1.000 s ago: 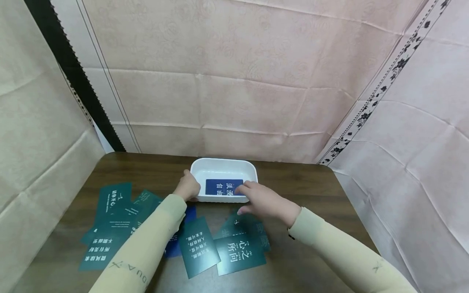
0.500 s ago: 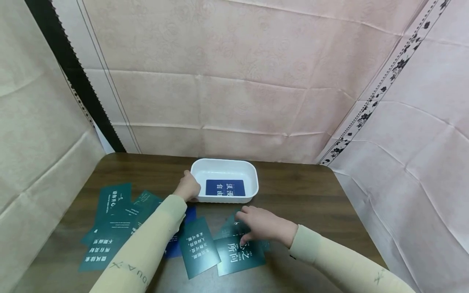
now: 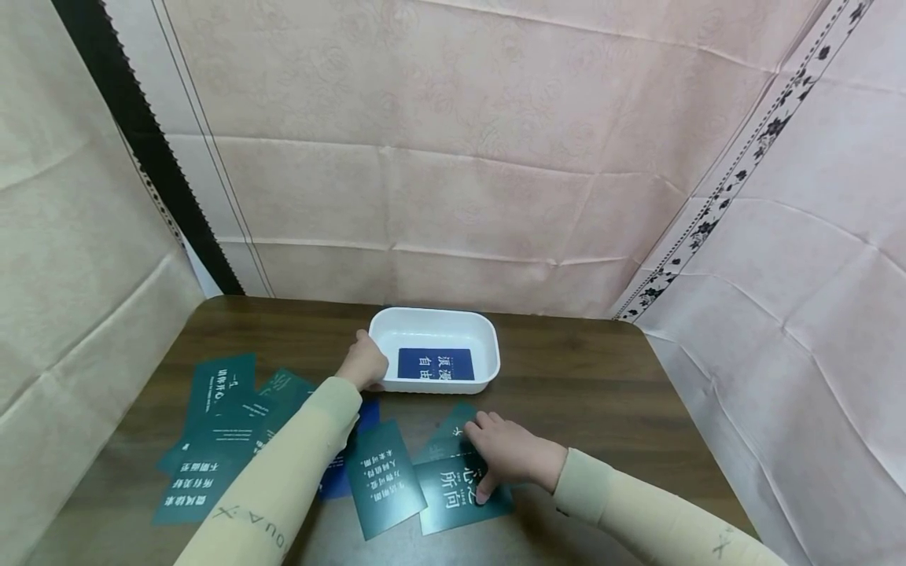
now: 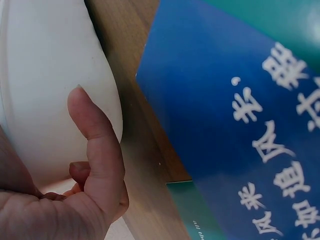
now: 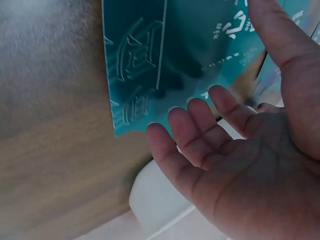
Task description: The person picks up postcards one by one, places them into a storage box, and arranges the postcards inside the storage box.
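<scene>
At the left end of a white tray [image 3: 432,328], my left hand [image 3: 364,363] grips the side; the left wrist view has the thumb [image 4: 97,135] along the outer wall. A dark blue card [image 3: 435,364] with white characters lies in the tray. Before the tray, my right hand [image 3: 511,452] spreads over overlapping green cards, one in front [image 3: 453,511] and one behind [image 3: 447,439]. In the right wrist view, fingertips [image 5: 180,117] lie right at a green card [image 5: 135,65], and the thumb reaches over another printed part. The hand partly hides these cards.
Another green card [image 3: 384,479] lies left of that group, overlapping a blue card [image 3: 336,481]. Several green cards [image 3: 212,456] overlap at the left of the wooden table [image 3: 594,377], partly behind the left sleeve. Pale cloth [image 3: 439,196] hangs behind and at both sides.
My right hand has moved from the tray's near right corner back toward me and down onto the green cards. The left hand stays at the tray.
</scene>
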Available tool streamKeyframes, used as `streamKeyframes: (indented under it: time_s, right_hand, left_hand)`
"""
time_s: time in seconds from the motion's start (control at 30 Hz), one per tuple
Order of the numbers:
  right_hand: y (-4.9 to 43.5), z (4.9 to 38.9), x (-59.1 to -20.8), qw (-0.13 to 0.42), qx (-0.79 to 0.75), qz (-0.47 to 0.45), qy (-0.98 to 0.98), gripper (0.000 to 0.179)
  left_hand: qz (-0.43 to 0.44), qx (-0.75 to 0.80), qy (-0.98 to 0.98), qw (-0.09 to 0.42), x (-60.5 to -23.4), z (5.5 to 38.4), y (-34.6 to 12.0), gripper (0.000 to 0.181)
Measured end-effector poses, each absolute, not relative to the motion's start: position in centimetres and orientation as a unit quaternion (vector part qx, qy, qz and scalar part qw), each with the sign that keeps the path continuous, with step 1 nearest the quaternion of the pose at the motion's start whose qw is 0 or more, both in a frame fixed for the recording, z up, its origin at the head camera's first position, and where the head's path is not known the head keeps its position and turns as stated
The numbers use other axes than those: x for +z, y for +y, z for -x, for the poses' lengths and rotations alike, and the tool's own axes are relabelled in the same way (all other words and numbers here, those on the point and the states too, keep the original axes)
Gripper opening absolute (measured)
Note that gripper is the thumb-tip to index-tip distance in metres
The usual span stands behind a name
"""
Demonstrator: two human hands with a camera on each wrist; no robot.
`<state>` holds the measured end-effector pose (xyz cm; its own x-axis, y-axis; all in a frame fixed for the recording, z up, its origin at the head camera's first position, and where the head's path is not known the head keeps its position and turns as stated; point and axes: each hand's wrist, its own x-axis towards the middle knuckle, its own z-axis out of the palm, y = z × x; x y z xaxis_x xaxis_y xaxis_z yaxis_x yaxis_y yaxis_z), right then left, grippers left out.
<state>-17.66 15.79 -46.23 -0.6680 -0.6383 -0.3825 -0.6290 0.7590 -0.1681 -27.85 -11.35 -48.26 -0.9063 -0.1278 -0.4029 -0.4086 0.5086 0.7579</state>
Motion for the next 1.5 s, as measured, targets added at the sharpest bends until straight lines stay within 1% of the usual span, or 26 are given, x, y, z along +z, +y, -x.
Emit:
streamKeyframes:
  time_s: [0.3, 0.53, 0.63, 0.83, 1.13, 1.5]
  right_hand:
    - [15.8, 17.8, -47.4, 0.194, -0.013, 0.345, 0.918, 0.077]
    - [15.6, 18.3, -47.8, 0.218, -0.036, 0.321, 0.921, 0.065]
    - [15.4, 18.1, -47.7, 0.222, -0.034, 0.315, 0.922, 0.063]
    - [15.1, 17.7, -47.3, 0.222, -0.029, 0.313, 0.923, 0.063]
    - [14.9, 17.6, -47.2, 0.210, 0.003, 0.326, 0.922, 0.070]
    - [14.8, 17.6, -46.9, 0.213, 0.001, 0.321, 0.923, 0.065]
  left_hand:
    - [0.163, 0.469, 0.855, 0.154, -48.6, 28.1, -11.2, 0.071]
    - [0.167, 0.469, 0.853, 0.154, -48.6, 28.1, -11.3, 0.073]
    - [0.166, 0.470, 0.854, 0.151, -48.4, 28.1, -11.3, 0.073]
    - [0.164, 0.471, 0.854, 0.149, -48.4, 28.0, -11.3, 0.072]
    - [0.163, 0.475, 0.851, 0.151, -48.6, 28.1, -11.3, 0.073]
    - [0.159, 0.478, 0.850, 0.153, -48.5, 28.1, -11.4, 0.072]
